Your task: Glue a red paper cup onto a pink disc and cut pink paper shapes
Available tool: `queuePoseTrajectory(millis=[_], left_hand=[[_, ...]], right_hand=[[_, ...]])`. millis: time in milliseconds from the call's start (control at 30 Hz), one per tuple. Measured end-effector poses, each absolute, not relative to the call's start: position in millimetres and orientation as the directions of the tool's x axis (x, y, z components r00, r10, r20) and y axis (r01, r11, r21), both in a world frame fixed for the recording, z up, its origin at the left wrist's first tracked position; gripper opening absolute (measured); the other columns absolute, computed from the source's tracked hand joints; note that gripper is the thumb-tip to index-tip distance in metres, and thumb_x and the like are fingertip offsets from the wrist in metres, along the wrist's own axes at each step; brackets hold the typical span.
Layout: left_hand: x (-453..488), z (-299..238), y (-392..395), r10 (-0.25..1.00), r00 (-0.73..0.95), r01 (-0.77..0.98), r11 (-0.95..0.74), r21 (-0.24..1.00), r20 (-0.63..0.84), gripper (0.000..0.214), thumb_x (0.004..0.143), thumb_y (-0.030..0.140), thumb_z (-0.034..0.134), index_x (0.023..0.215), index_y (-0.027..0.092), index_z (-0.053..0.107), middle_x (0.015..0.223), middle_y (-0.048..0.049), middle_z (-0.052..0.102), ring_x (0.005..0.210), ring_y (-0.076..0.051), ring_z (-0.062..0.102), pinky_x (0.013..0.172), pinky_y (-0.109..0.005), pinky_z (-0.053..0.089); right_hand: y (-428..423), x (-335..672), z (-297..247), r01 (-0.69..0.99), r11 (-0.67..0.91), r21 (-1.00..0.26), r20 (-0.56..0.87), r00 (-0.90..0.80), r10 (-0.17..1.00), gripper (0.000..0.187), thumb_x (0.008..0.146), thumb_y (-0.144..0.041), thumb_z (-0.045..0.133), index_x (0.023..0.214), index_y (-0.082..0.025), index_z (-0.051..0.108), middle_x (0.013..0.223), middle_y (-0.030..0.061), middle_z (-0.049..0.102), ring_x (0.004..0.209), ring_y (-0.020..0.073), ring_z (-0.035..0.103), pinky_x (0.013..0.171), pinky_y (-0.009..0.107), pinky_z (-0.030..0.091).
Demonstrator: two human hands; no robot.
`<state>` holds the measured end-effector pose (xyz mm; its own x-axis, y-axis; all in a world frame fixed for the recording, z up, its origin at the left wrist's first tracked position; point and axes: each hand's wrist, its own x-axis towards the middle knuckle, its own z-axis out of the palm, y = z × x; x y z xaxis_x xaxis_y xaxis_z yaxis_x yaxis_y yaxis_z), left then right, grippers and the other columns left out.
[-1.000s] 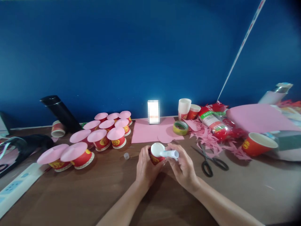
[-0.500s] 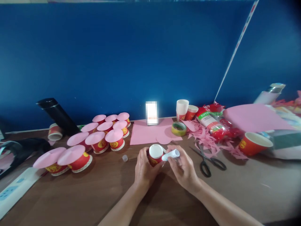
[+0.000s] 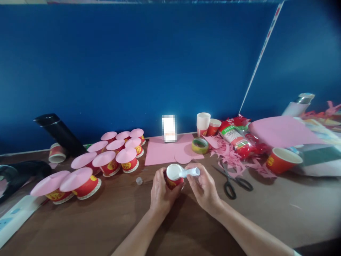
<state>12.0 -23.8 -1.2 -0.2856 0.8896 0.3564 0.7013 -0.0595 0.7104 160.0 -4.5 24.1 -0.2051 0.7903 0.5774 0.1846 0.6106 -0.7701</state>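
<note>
My left hand (image 3: 161, 192) is wrapped round a small red paper cup (image 3: 173, 176) held upside down, its white base facing up. My right hand (image 3: 204, 186) grips a white glue stick (image 3: 190, 172) with its tip laid on the cup's white base. Both hands hover just above the brown table (image 3: 106, 227). A small clear cap (image 3: 139, 180) lies on the table to the left of my left hand. A pink paper sheet (image 3: 170, 153) with round cut-outs lies just behind the cup.
Several upturned red cups topped with pink discs (image 3: 106, 158) stand at the left. Black scissors (image 3: 233, 183), a tape roll (image 3: 200, 145), pink scraps (image 3: 229, 156), stacked cups (image 3: 203, 123), a cup pack (image 3: 238, 140) and an open red cup (image 3: 282, 160) lie right. A black flask (image 3: 60, 133) leans at back left.
The glue stick's tip has dropped back onto the cup's base after lifting slightly. The view has shifted a little, so everything sits further left.
</note>
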Motion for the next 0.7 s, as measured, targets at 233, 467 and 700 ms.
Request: queuePoseTrajectory(millis=[233,467,700], left_hand=[[11.5,-3.8,-23.6,0.893,-0.294,0.699,-0.042,0.714,0.34,0.052,0.061,0.043,0.064,0.102,0.021,0.042,0.095,-0.0044,0.053,0.09,-0.022,0.054,0.075,-0.036,0.044],[14.1,0.3,-25.6,0.885,-0.253,0.687,-0.121,0.717,0.391,0.043,0.067,0.042,0.06,0.101,0.021,0.044,0.092,-0.0036,0.055,0.086,-0.019,0.055,0.074,-0.034,0.044],[14.3,1.2,-25.6,0.886,-0.253,0.694,-0.115,0.711,0.389,0.042,0.067,0.04,0.06,0.1,0.02,0.044,0.092,-0.0039,0.054,0.085,-0.02,0.055,0.074,-0.035,0.045]], right_hand=[[-4.7,164.3,24.6,0.226,0.586,-0.778,0.566,-0.154,0.81,0.016,0.083,-0.024,0.047,0.098,-0.019,0.049,0.09,0.0066,0.058,0.083,0.0176,0.056,0.078,0.03,0.045],[1.6,159.2,17.2,0.165,0.533,-0.83,0.525,-0.095,0.846,0.016,0.084,-0.024,0.048,0.1,-0.022,0.047,0.092,0.0062,0.059,0.083,0.0183,0.059,0.075,0.03,0.048],[-1.2,160.4,24.5,0.207,0.555,-0.806,0.537,-0.14,0.832,0.013,0.084,-0.023,0.047,0.097,-0.02,0.049,0.09,0.0054,0.058,0.08,0.0164,0.056,0.075,0.028,0.046]])
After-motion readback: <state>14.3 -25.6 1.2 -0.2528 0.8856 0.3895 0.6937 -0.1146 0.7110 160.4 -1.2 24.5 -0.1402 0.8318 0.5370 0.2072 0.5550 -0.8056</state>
